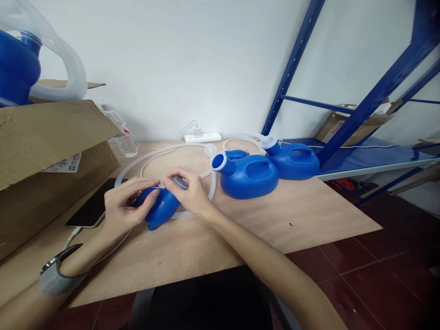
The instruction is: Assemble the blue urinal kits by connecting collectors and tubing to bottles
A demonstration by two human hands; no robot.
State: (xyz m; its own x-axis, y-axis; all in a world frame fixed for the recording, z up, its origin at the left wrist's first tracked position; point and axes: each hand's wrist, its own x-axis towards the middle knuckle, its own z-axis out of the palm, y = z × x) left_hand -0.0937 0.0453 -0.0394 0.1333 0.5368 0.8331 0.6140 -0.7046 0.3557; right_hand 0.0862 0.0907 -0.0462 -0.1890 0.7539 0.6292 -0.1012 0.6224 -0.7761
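Observation:
My left hand is closed around a rounded blue plastic part with a small nub at its lower end. It is held just above the table, near the front left. My right hand pinches at the upper end of this part, its fingertips meeting those of the left. A small pale piece shows between the fingertips, too small to name. Under the right fingers sits a greyish translucent piece, partly hidden. A clear hose loops on the table behind both hands.
Two blue plastic urinal bottles, one uncapped and one capped, stand right of my hands. A cardboard box, phone and water bottle are left. A power strip lies by the wall; blue shelving stands right.

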